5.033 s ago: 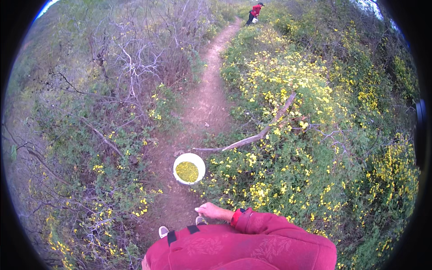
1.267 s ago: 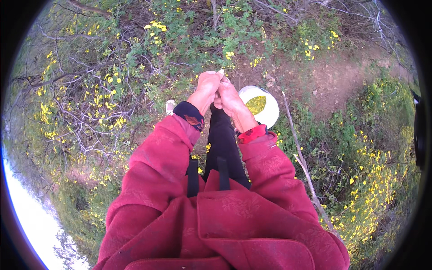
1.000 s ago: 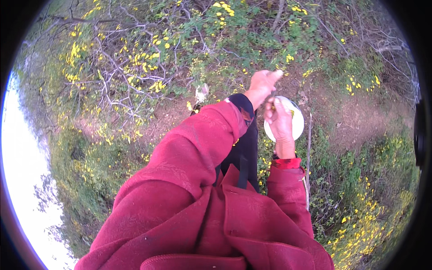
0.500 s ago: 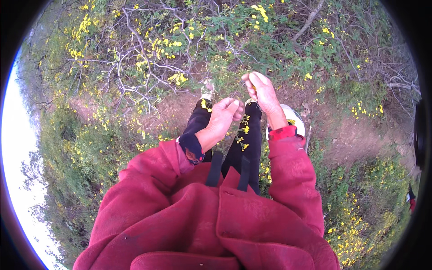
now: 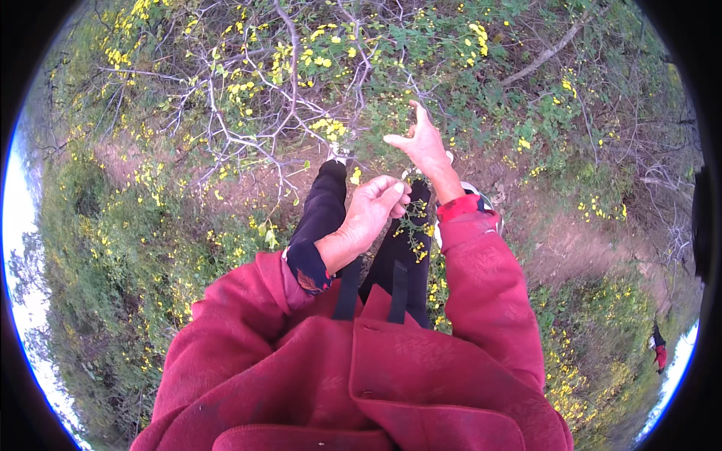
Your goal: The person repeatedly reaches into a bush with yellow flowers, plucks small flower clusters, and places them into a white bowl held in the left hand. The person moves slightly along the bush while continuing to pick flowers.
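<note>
Right hand (image 5: 423,143) is raised toward the far side of the scene with fingers spread apart, thumb and forefinger reaching into a leafy green twig with small yellow flowers (image 5: 391,124) on the shrub; whether the fingertips actually pinch a bloom is hard to tell at this size. Nearer and slightly left, the left hand (image 5: 370,214) is cupped with fingers curled together, seemingly closed on something small, though what lies inside cannot be made out. Just beyond the right wrist, a round white plastic bowl (image 5: 480,197) sits on the ground, mostly hidden behind the red sleeve (image 5: 481,270), so its contents are out of sight. Bare grey branches of the flowering bush (image 5: 278,98) spread across the far left, crowding the reach there. A strip of brown dirt path (image 5: 564,248) runs off to the right, giving open footing, while dense green and yellow scrub borders it. Another person in red (image 5: 659,353) stands at the right edge.
</note>
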`<state>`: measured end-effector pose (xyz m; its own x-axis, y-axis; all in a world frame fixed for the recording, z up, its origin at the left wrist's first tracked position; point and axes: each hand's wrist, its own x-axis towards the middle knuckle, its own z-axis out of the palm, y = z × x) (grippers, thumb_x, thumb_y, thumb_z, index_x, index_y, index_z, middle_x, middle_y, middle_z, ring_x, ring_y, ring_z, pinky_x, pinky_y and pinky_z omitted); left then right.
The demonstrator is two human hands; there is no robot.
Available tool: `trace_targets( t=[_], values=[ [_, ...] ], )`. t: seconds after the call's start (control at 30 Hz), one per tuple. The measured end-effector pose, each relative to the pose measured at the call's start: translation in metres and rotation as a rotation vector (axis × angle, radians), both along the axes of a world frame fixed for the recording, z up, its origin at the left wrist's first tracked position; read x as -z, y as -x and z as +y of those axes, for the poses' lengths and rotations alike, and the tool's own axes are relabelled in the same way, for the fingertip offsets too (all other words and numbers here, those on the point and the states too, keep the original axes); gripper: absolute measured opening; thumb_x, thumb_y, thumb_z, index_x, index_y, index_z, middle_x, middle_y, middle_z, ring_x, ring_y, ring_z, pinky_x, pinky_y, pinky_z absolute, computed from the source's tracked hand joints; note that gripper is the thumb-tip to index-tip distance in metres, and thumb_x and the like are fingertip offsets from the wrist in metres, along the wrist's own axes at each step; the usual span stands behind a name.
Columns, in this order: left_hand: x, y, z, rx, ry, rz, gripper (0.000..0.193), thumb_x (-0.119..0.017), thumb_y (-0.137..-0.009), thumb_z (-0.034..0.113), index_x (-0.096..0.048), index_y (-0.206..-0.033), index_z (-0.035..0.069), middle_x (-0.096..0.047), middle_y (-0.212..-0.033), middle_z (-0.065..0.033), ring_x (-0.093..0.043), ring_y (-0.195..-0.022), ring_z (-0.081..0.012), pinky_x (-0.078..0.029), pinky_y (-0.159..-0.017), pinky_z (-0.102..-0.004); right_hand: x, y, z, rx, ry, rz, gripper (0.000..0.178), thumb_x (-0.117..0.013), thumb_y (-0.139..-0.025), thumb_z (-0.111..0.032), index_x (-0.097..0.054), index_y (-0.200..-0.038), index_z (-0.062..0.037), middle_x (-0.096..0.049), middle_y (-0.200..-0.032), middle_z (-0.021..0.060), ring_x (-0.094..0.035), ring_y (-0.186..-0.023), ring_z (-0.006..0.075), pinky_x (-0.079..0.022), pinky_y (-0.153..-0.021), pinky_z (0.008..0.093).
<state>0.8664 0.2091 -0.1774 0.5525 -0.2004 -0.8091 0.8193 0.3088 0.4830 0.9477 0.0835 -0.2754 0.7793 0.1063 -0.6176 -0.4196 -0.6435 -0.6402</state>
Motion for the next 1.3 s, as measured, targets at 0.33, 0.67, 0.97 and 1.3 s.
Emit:
trace_targets(
  t=[0.33,0.67,0.97,1.3],
  values=[
    [0.013,-0.001,-0.007,-0.081,0.014,0.159,0.017,-0.046,-0.09,0.016,-0.055,-0.094,0.002,-0.059,-0.08,-0.003,-0.056,-0.068,-0.0106,-0.047,-0.066,-0.0249,-0.004,-0.006,0.011,0.19,0.068,-0.202,0.027,-0.063,-0.077,-0.025,-0.055,-0.084,0.0,-0.059,-0.072,0.0142,-0.056,-0.065,0.0222,-0.045,-0.063,0.0346],
    [0.096,-0.043,-0.085,-0.226,0.061,0.484,0.034,-0.039,-0.092,0.034,-0.054,-0.098,0.004,-0.058,-0.098,-0.0102,-0.055,-0.089,-0.0237,-0.044,-0.079,-0.0392,-0.007,0.057,-0.045,0.571,-0.202,-0.173,0.008,-0.057,-0.084,-0.01,-0.056,-0.084,-0.0027,-0.057,-0.068,-0.0002,-0.051,-0.057,0.0054,-0.041,-0.049,0.0196],
    [0.144,-0.032,-0.093,-0.385,0.291,0.526,0.023,-0.05,-0.089,0.025,-0.055,-0.091,0.003,-0.062,-0.084,-0.0093,-0.06,-0.069,-0.0203,-0.053,-0.069,-0.0378,-0.014,0.086,-0.047,0.778,-0.398,-0.025,0.01,-0.06,-0.081,-0.009,-0.055,-0.086,-0.001,-0.058,-0.068,0.0017,-0.048,-0.055,0.0047,-0.04,-0.049,0.0205],
    [0.125,-0.032,-0.082,-0.177,-0.11,0.378,0.02,-0.056,-0.086,0.023,-0.062,-0.083,0.004,-0.064,-0.072,-0.0046,-0.053,-0.052,-0.0112,-0.035,-0.04,-0.022,-0.041,0.092,-0.065,0.915,-0.734,0.071,0.015,-0.051,-0.089,-0.02,-0.055,-0.087,-0.0055,-0.056,-0.069,0.001,-0.041,-0.045,0.0026,-0.028,-0.038,0.0142]
  ],
)
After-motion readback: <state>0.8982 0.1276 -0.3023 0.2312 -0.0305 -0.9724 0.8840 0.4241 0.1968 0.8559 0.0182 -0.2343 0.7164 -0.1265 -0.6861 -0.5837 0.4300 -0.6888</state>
